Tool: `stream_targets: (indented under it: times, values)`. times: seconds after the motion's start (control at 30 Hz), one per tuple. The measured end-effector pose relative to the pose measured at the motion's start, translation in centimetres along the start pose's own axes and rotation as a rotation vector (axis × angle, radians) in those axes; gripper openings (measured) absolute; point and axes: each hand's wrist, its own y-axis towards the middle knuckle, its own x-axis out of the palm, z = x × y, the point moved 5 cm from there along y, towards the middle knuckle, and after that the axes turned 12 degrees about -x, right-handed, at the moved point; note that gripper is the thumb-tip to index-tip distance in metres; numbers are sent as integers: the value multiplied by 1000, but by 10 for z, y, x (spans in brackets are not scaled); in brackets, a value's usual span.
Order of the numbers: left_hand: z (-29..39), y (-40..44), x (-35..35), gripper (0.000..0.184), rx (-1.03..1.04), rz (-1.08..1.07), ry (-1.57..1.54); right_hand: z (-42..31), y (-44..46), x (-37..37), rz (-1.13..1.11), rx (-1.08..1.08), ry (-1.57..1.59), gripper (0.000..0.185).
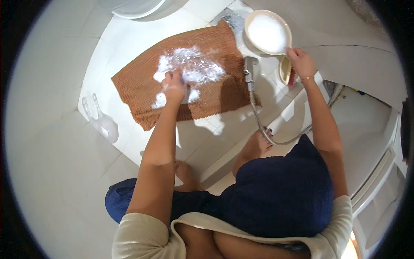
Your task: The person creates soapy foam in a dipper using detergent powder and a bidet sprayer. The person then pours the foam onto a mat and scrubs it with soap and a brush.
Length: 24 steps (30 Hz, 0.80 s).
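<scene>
Head view. The bowl is at the upper right, beyond the mat's far right corner. It contains white foam. The right hand closes its fingers on the near right rim of the bowl. Whether the bowl bears on the floor cannot be told. The tub is cut off by the top edge; its contents cannot be determined.

The mat is brown and lies spread on the white tiled floor, foam patches near its middle. The left hand is over these patches, fingers curled downward; whether they grip anything cannot be told.

The shower head lies at the mat's right edge, its hose curving toward the person. The brush is just below the bowl, beside the right hand. Open floor separates the mat from the left wall and from the tub.
</scene>
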Motion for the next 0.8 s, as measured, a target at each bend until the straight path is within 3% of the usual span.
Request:
stream_targets:
  times: [0.07,0.1,0.17,0.23,0.27,0.33,0.37,0.43,0.47,0.53,0.6,0.67,0.7,0.8]
  values:
    - [1,-16,8,39,43,106,-16,-11,-1,-3,157,-105,-169,51]
    - [3,-20,9,41,70,224,-26,-28,-4,-11,433,-367,-175,46]
    - [15,-27,10,39,146,223,-159,-55,14,-13,537,-489,44,40]
    - [30,-29,12,31,276,170,-384,-71,48,32,69,-225,924,38]
    - [42,-29,8,31,279,171,-375,-80,58,36,71,-223,932,38]
    - [60,-25,11,20,264,21,-421,-70,71,52,-11,290,751,42]
    - [64,-24,9,20,268,24,-414,-70,73,54,-9,289,759,42]
    - [68,-16,14,15,182,-153,-466,-77,79,67,-276,4,388,41]
    - [70,-11,13,15,193,-146,-465,-67,92,73,-265,1,391,41]
    - [63,-12,16,17,143,-186,-417,-63,108,87,-433,-437,-282,40]
    - [39,0,39,20,181,-163,-411,-46,109,106,-313,-318,-301,38]
    - [15,9,66,19,74,-357,-680,-50,105,104,-368,-305,-246,37]
    - [8,5,70,17,-63,-457,-641,-54,103,101,-399,-312,-218,37]
    - [-3,-6,66,17,-112,-564,-816,-55,101,99,-449,-325,-182,36]
